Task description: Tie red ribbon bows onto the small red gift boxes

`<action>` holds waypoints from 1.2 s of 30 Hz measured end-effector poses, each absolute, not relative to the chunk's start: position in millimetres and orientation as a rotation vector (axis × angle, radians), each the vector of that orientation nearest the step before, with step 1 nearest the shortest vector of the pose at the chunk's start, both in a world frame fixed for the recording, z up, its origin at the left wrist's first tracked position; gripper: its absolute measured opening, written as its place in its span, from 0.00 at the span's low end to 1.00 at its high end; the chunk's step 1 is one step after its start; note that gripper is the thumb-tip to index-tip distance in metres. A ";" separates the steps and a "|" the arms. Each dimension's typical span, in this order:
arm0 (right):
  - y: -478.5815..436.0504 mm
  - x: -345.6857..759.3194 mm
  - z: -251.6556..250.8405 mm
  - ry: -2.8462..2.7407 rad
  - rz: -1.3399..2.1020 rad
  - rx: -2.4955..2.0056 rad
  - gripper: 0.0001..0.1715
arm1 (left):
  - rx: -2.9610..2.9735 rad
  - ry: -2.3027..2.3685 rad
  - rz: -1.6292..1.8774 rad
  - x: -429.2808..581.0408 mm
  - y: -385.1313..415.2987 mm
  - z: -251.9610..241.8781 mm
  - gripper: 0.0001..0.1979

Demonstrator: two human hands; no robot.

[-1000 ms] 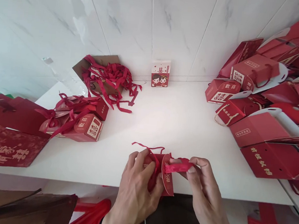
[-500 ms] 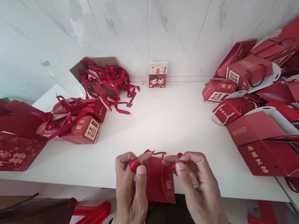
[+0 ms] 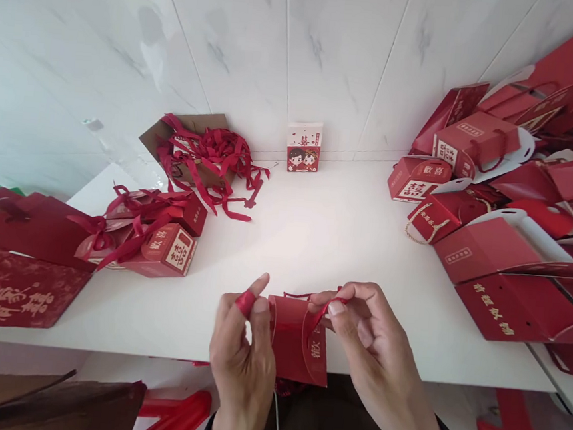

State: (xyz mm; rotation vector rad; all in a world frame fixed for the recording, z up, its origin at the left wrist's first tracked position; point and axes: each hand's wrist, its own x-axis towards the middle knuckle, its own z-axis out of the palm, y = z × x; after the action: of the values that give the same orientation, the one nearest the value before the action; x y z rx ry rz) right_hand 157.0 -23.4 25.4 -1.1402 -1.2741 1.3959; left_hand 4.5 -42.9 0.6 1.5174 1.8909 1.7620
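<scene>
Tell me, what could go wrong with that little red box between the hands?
The red ribbon could slip free, since the right hand pinches it only between thumb and finger. The red gift box might drop if bumped, as its near end appears to reach past the front edge of the white table.

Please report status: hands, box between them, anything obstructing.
Right hand pinches red ribbon. Left hand, red band across index finger. Red box between hands. Piled boxes apart, at right.
</scene>
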 end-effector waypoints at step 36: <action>12.5 182.2 64.5 -2.124 0.961 -1.064 0.10 | 1.239 1.222 0.985 -8.1 -25.3 36.7 0.23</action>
State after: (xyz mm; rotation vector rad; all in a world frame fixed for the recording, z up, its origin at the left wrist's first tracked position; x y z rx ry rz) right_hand 182.2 12.5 64.5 -1.0645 -2.1238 0.9610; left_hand -8.1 -25.3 36.7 1.2394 1.2221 0.9845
